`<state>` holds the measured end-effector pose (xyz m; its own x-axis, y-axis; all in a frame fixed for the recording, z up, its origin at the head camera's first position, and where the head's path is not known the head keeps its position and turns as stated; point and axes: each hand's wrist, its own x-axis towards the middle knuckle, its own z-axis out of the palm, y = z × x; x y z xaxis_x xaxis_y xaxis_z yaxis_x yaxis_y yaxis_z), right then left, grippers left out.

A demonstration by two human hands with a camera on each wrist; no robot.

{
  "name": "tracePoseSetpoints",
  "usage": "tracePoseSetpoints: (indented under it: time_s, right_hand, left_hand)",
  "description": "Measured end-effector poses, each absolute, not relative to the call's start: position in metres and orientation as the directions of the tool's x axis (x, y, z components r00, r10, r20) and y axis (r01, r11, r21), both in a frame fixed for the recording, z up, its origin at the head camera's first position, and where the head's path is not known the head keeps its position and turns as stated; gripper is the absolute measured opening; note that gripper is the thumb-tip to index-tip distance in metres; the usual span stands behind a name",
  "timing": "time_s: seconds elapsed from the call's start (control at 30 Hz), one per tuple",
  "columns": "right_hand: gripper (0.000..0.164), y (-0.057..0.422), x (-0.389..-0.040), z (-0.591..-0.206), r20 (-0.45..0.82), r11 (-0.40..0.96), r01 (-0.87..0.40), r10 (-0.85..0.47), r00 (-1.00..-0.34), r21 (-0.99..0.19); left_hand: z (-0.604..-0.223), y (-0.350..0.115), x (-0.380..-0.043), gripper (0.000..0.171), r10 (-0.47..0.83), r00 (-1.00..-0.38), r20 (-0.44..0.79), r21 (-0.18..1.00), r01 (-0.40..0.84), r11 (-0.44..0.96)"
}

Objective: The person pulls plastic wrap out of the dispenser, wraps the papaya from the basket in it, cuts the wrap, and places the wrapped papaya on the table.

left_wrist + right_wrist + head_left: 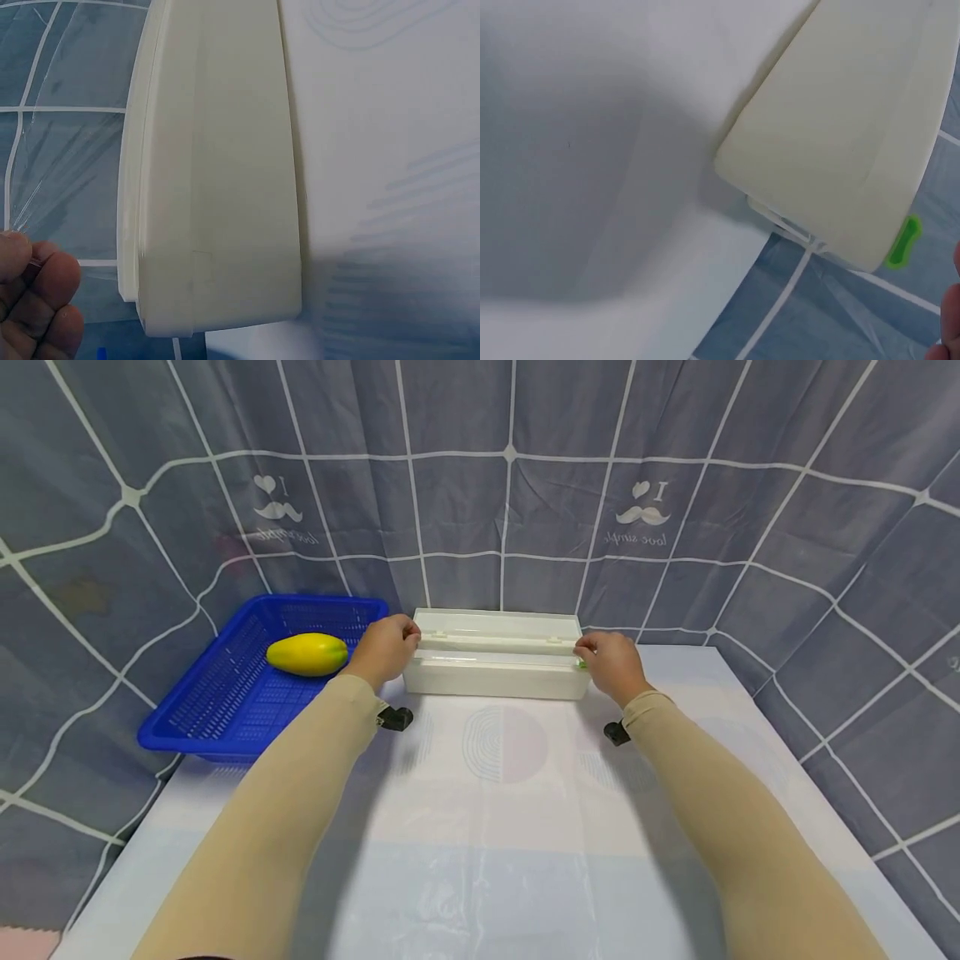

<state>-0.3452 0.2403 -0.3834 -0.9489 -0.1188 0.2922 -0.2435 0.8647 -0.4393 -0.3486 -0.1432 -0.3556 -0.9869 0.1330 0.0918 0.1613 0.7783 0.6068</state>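
A long white cling film dispenser (495,683) lies across the back of the table with its lid (498,622) raised. At its left end my left hand (382,650) pinches the corner of clear cling film (56,184), which shows creases fanning out from the fingertips in the left wrist view. My right hand (611,664) is at the other end, thumb and fingertips together on the film's right corner. Only the edge of its fingers (952,315) enters the right wrist view. A small green slide cutter (904,241) sits at the dispenser's right end.
To the left stands a blue plastic basket (217,727) holding a yellow, papaya-like fruit (307,654). A grey curtain (465,502) with white lines hangs close behind the dispenser and along both sides. A pale patterned cloth (480,835) covers the table.
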Motion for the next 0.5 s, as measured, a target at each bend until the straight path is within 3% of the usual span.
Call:
tracePoseSetpoints:
  time_s: [0.5]
  right_hand:
    - [0.026,0.246,-0.337,-0.369,0.381,0.864,-0.264,-0.092,-0.92,-0.429]
  left_hand:
    - [-0.348,-0.145,-0.344,0.026,0.104,-0.975,0.194,0.57,0.198,0.797]
